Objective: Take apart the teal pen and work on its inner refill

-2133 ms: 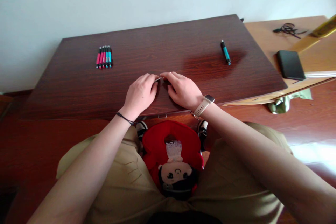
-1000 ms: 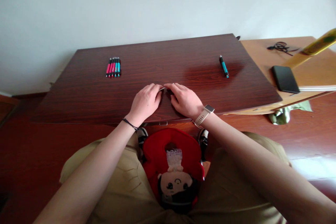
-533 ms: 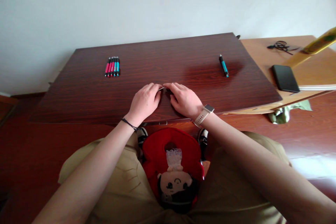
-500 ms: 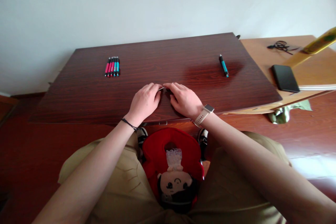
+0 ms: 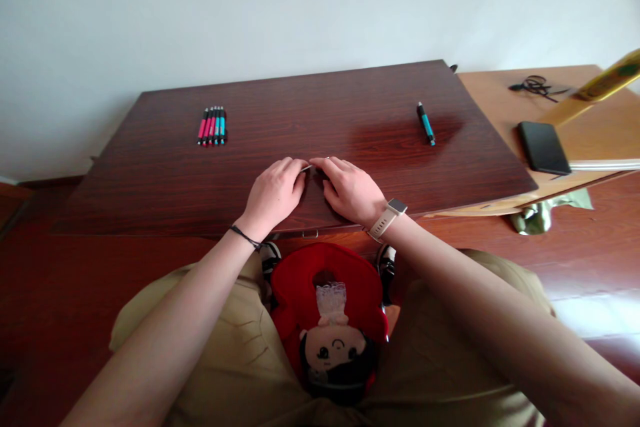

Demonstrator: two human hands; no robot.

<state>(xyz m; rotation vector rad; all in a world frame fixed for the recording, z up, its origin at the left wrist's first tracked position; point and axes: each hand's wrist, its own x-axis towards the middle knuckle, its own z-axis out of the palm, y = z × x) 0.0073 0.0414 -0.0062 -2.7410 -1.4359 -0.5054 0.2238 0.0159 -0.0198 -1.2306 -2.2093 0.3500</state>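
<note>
My left hand (image 5: 274,191) rests near the front middle of the dark brown table (image 5: 240,180), its fingers curled inward. A thin silvery sliver (image 5: 306,168) shows at its fingertips; most of it is hidden, so its kind is unclear. Facing it, my right hand (image 5: 353,190) bends its fingers toward the same spot, fingertips almost meeting the left ones. Something dark, perhaps only shadow, lies beneath the right fingers. Farther back on the left, several pink and blue pens (image 5: 212,127) lie side by side in a row. One blue pen (image 5: 427,125) lies alone on the right.
A lighter wooden table (image 5: 493,103) adjoins on the right, bearing a black phone-like slab (image 5: 543,148), a dark cable (image 5: 536,87) and a yellow tube-like object (image 5: 613,78). A red plush cushion (image 5: 323,267) with a doll face sits between my legs. A wall stands behind.
Both hands keep the same pose at the table's front. The view has shifted very slightly; the pens stay put.
</note>
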